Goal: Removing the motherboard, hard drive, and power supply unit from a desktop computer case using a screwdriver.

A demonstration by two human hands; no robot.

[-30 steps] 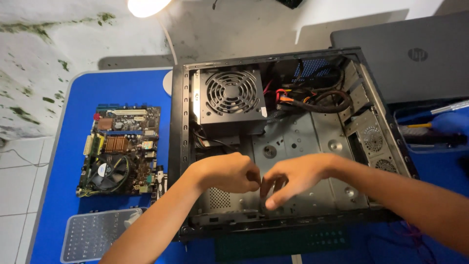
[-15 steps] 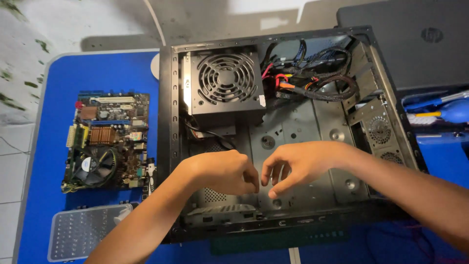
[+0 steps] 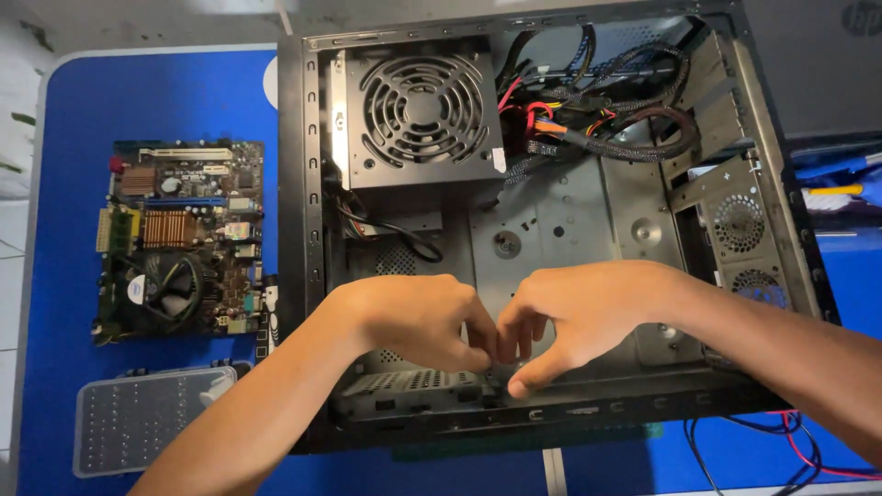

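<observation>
An open black computer case (image 3: 296,230) lies on its side on a blue mat (image 3: 165,92). Both my hands are inside it, low over the metal floor near the front edge. My left hand (image 3: 413,321) is curled, its fingertips pinched against those of my right hand (image 3: 588,312). The right thumb reaches down to the case's lower rail. Whatever lies between the fingertips is hidden. A perforated metal plate (image 3: 413,386) sits just under my left hand.
A power supply with a round fan grille (image 3: 423,115) fills the case's upper left, with bundled cables (image 3: 597,119) beside it and a drive cage (image 3: 735,230) on the right. A motherboard (image 3: 179,239) and a clear plastic box (image 3: 147,418) lie left of the case. Loose wires (image 3: 781,441) trail at bottom right.
The view has drawn closer and shifted left over the case. My hands stay at the same spot, fingertips still pressed together.
</observation>
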